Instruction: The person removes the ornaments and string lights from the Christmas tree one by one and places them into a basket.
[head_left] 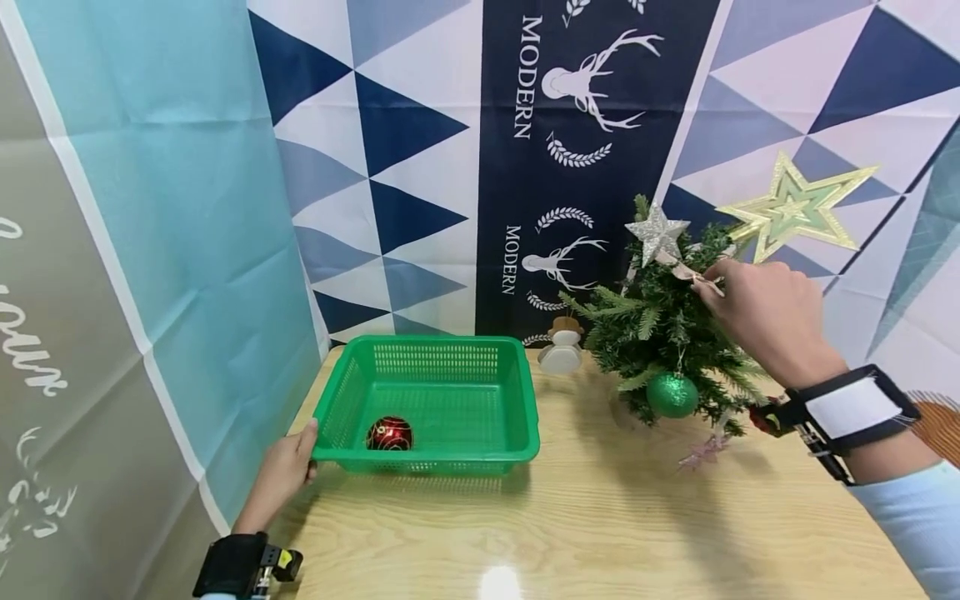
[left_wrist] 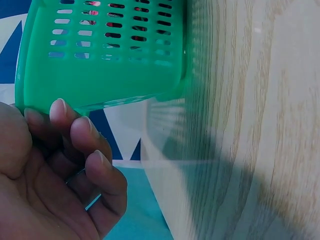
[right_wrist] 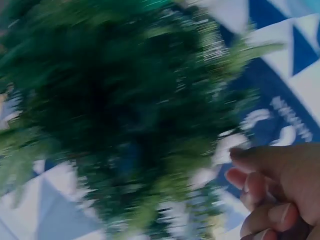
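At the front left corner of the green plastic basket, my left hand pinches the rim between thumb and fingers. Inside the basket lies a red bauble with gold lines. My right hand is at the upper right of a small Christmas tree, thumb and index finger pinching a pale ornament with a thin string. Its exact shape is hard to make out, and the right wrist view is blurred. Just left of that hand a silver glitter star sits near the treetop.
A large gold star stands out right of the treetop. On lower branches hang a green bauble, a snowman ornament and a pink star. Patterned cloth hangs behind the wooden table.
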